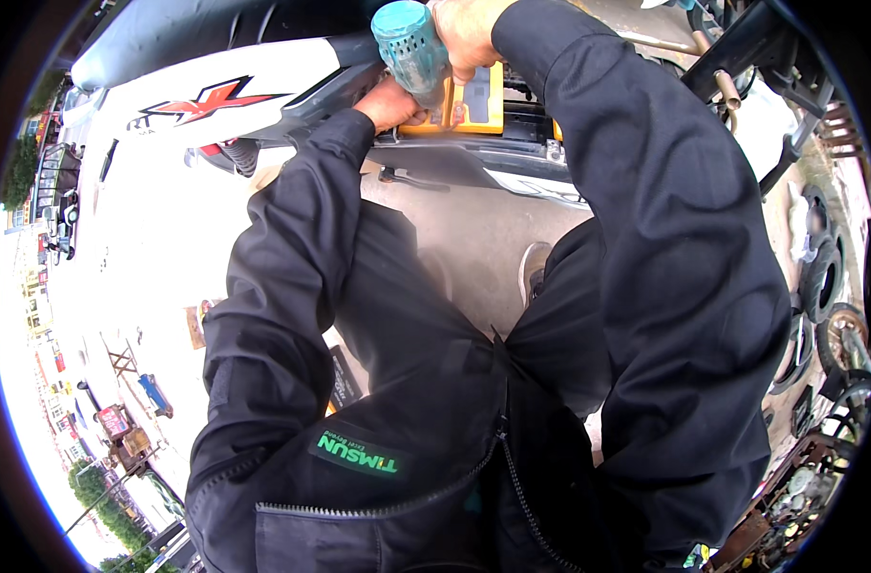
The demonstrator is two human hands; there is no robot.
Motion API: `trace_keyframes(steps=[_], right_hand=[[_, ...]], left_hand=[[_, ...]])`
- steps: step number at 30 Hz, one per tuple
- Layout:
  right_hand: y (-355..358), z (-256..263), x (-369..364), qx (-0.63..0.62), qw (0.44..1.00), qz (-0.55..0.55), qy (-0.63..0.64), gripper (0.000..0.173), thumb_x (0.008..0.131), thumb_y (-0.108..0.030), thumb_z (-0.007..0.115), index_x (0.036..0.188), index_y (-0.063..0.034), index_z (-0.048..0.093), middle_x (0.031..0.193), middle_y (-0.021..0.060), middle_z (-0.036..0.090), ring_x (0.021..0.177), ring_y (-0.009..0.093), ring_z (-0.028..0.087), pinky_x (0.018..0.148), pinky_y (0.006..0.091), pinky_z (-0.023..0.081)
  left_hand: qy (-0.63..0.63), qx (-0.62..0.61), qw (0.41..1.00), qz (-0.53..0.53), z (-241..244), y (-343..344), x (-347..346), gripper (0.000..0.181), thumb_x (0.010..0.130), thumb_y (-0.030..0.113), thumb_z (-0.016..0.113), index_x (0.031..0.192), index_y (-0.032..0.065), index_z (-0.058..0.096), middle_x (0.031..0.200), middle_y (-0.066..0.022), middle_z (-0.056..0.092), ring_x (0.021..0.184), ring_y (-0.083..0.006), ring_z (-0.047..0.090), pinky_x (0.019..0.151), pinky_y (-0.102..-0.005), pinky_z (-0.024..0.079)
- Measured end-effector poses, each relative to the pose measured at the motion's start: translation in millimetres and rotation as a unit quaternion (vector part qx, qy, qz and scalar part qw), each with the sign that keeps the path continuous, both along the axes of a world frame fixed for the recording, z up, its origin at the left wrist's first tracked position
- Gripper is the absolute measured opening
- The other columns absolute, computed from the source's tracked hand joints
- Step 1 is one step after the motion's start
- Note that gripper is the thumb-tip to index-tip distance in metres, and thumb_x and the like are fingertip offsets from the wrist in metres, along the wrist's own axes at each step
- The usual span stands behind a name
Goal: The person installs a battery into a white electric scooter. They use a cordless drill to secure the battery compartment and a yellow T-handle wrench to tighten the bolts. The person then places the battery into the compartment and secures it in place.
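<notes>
At the top of the head view, my right hand (467, 32) grips a teal cordless power driver (409, 46), whose nose points down towards yellow-cased batteries (487, 100) in the open frame of a scooter or motorcycle. My left hand (390, 105) is beside the driver's nose, at the left edge of the yellow cases, with its fingertips bent close to a battery terminal. What those fingertips pinch, if anything, is hidden. A reddish terminal or lead (458, 113) shows on the case just right of them. The driver's tip is hidden.
A white side panel with a red emblem (213, 100) and a dark seat (192, 36) lie left of the batteries. Below them are the lower body panel (464, 168) and a dark lever (406, 179). Tyres (822, 279) and scrap parts (800, 494) stand at the right.
</notes>
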State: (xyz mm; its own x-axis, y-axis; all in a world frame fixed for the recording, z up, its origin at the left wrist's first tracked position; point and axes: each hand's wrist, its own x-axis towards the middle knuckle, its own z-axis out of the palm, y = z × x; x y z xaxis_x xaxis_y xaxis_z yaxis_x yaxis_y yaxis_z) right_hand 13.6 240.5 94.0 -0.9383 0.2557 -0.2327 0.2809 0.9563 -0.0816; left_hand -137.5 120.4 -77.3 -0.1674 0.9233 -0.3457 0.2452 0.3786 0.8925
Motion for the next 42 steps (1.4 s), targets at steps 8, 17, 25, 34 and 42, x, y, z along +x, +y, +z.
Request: trace_keyframes(steps=[8, 17, 25, 34, 42], right_hand=[[2.6, -2.7, -2.4, 0.005, 1.0, -0.003, -0.006, 0.035, 0.066, -0.021, 0.083, 0.097, -0.0041, 0.077, 0.098, 0.0171, 0.074, 0.095, 0.029, 0.072, 0.08, 0.0394, 0.056], [1.8, -1.6, -4.2, 0.017, 1.0, -0.011, -0.023, 0.037, 0.067, -0.023, 0.084, 0.098, -0.0042, 0.077, 0.099, 0.0165, 0.074, 0.096, 0.029, 0.071, 0.082, 0.0394, 0.056], [4.5, -4.7, -7.6, 0.013, 0.999, -0.007, -0.045, 0.04, 0.067, -0.023, 0.084, 0.102, -0.0046, 0.076, 0.103, 0.016, 0.073, 0.1, 0.029, 0.07, 0.085, 0.0409, 0.055], [6.2, -7.6, -5.6, -0.001, 1.0, -0.01, -0.029, 0.038, 0.07, -0.023, 0.081, 0.103, -0.005, 0.076, 0.106, 0.0162, 0.073, 0.102, 0.03, 0.07, 0.086, 0.041, 0.054], [5.2, -9.0, -5.7, 0.007, 0.999, -0.008, -0.03, 0.039, 0.07, -0.024, 0.081, 0.103, -0.0047, 0.076, 0.106, 0.0154, 0.073, 0.102, 0.029, 0.07, 0.086, 0.0402, 0.055]], left_hand=[[0.012, 0.017, 1.0, 0.014, -5.1, 0.6, -4.8, 0.007, 0.089, 0.0, 0.059, 0.085, 0.006, 0.057, 0.07, 0.002, 0.053, 0.059, -0.0066, 0.043, 0.05, -0.0238, 0.033], [0.033, 0.01, 0.999, 0.02, 2.4, -0.2, -4.0, 0.006, 0.086, 0.0, 0.062, 0.086, 0.0064, 0.06, 0.073, 0.002, 0.056, 0.061, -0.0057, 0.045, 0.053, -0.0221, 0.036], [0.001, 0.004, 1.0, 0.026, 1.2, -0.9, -5.5, 0.008, 0.086, -0.002, 0.061, 0.089, 0.0059, 0.06, 0.074, 0.002, 0.056, 0.062, -0.0052, 0.045, 0.053, -0.0212, 0.036], [-0.004, 0.033, 0.998, 0.048, -3.2, 1.1, -3.8, 0.022, 0.079, -0.01, 0.061, 0.095, 0.004, 0.056, 0.077, 0.0005, 0.051, 0.058, -0.0064, 0.04, 0.047, -0.0244, 0.032], [0.052, 0.033, 0.998, 0.02, -5.4, 1.4, -7.4, 0.018, 0.081, -0.002, 0.067, 0.096, 0.0041, 0.06, 0.081, -0.0012, 0.056, 0.06, -0.0058, 0.044, 0.048, -0.0242, 0.036]])
